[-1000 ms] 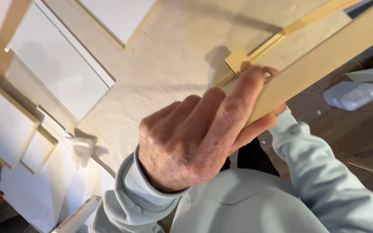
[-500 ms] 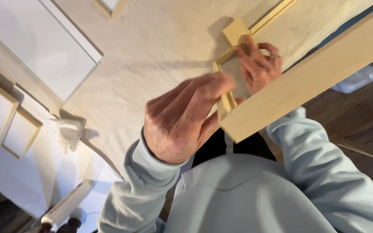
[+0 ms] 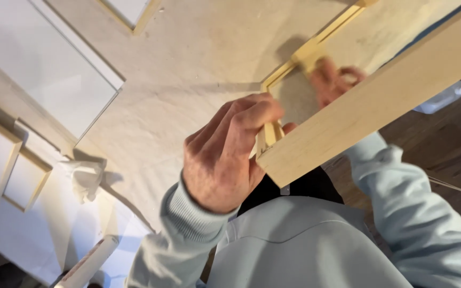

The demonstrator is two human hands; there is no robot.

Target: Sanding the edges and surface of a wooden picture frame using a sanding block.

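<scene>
It looks like a painter's or framer's workshop. A pale drop cloth [image 3: 188, 69] covers the floor, white panels in bare wooden frames [image 3: 6, 160] lie at nine o'clock, a crumpled rag [image 3: 87, 178] sits beside them, and unfinished wooden strips [image 3: 380, 101] cross at two o'clock above dark floorboards [image 3: 454, 154].

Left hand [image 3: 225, 154] slid down from the pale wooden frame's [image 3: 369, 101] cross joint to pinch its near corner; right hand [image 3: 334, 80], earlier hidden, now gripping farther along, blurred
</scene>
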